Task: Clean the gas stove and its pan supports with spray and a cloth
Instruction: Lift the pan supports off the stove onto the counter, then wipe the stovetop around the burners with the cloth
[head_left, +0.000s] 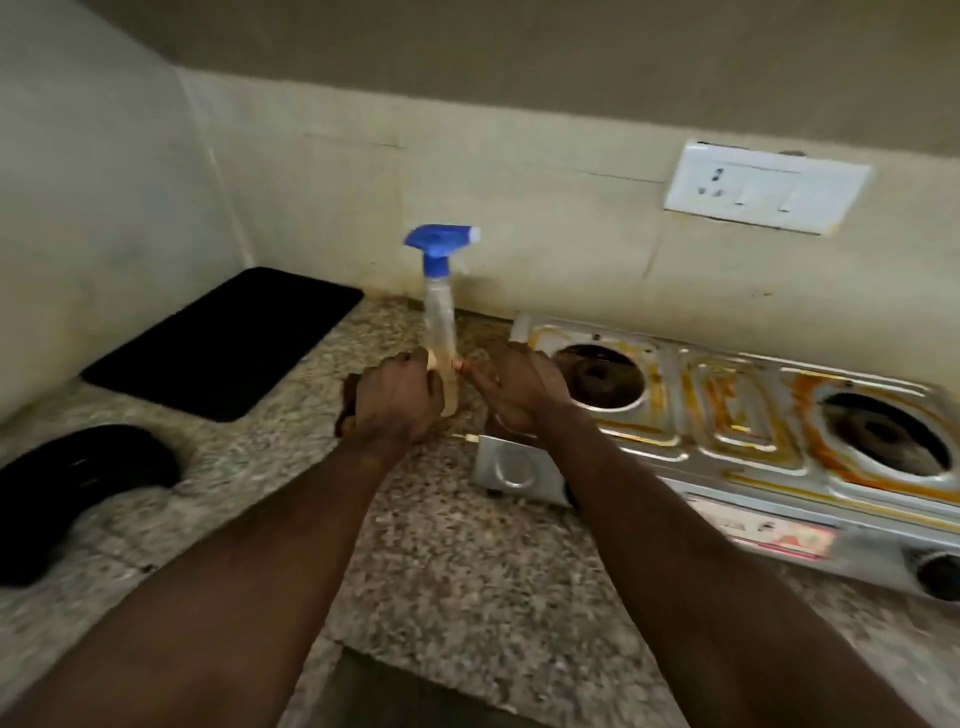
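Fingers of my left hand (395, 397) clamp the spray bottle (440, 317) left of the stove (737, 415); my right hand (514, 389) touches it, grip unclear, and it is best lifted upright.

Bare counter (441, 545) lies open in front. The upright spray bottle (440, 312) stands mid-rear, the stove (727, 415) fills the right, a black mat (223, 343) and dark round object (78, 483) the left.

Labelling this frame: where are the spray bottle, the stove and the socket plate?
spray bottle (439, 312), head view, clear body.
stove (727, 410), head view, stained top between burners.
socket plate (763, 187), head view, white face.
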